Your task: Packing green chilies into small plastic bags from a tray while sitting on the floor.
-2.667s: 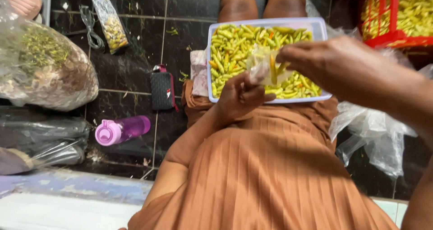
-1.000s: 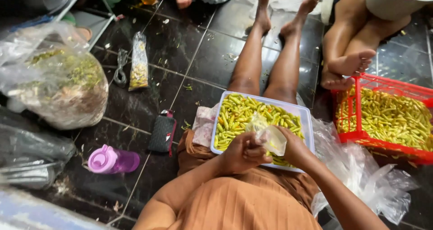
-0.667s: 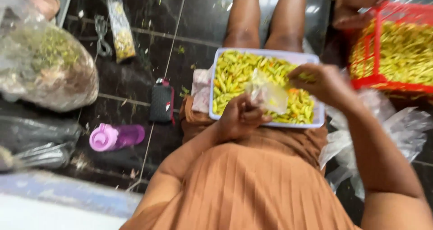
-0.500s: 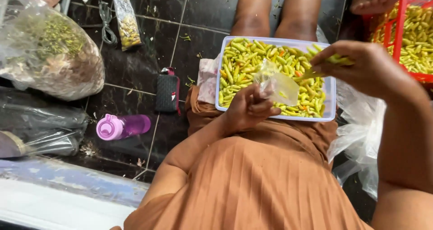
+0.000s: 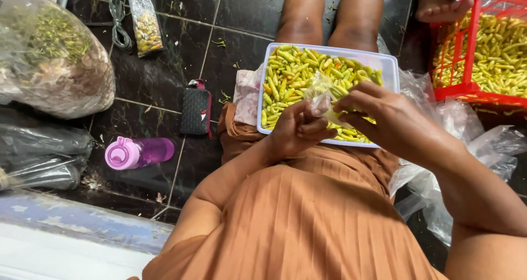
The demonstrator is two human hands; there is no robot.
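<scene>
A small clear plastic bag (image 5: 324,96) sits pinched between 2 hands above a white rectangular tub (image 5: 384,66) of yellow-green chillies (image 5: 291,74), which rests on the lap of a person in a pleated orange-brown dress (image 5: 307,214), seated on a dark tiled floor (image 5: 164,55). The left hand (image 5: 299,129) is closed, its fingers curled around the lower edge of the bag. The right hand (image 5: 387,121) is also closed, its fingertips gripping the bag's upper side, directly over the tub's near edge. The 2 hands touch the bag from opposite sides and lie just beside each other.

The person's bare legs (image 5: 329,11) stretch forward past the far end of the tub. To the right, a red plastic crate (image 5: 466,88) holds more of the same chillies, with another person's foot (image 5: 439,3) resting at its top corner. Crumpled clear plastic (image 5: 472,148) lies under and beside the crate.

On the floor to the left sit a small black pouch (image 5: 196,111) and, nearer the camera, a pink bottle (image 5: 137,152) lying on its side. Further left, a large clear sack (image 5: 52,55) bulges with greenish and brown plant scraps, a dark plastic bag (image 5: 44,154) lies below it, and a narrow packet of chillies (image 5: 144,16) lies near the top edge beside a coiled cord (image 5: 116,19).
</scene>
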